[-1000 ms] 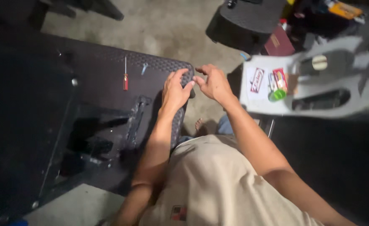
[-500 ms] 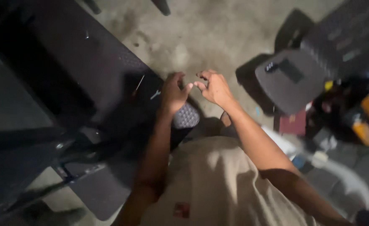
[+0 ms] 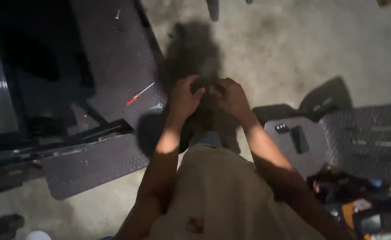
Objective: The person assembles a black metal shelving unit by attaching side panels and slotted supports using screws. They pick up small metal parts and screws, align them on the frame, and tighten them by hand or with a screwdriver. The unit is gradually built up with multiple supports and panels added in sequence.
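Observation:
My left hand (image 3: pixel 184 100) and my right hand (image 3: pixel 233 98) meet in front of my chest, above the concrete floor. Their fingers close from both sides on a small dark object (image 3: pixel 206 84), which is too blurred and shadowed to name. A red-handled screwdriver (image 3: pixel 137 94) lies on a dark textured panel (image 3: pixel 115 58) just left of my left hand, with a small silvery part (image 3: pixel 156 106) next to it.
Another dark textured plate (image 3: pixel 93 164) lies at lower left beside a black frame (image 3: pixel 71 133). On the right, dark panels (image 3: pixel 364 133) carry small black items (image 3: pixel 299 138). A pile of coloured clutter (image 3: pixel 359 204) sits at lower right.
The view has swung, so the panel with the screwdriver now lies further left. My hands have come off the panel's corner and stay together over the floor.

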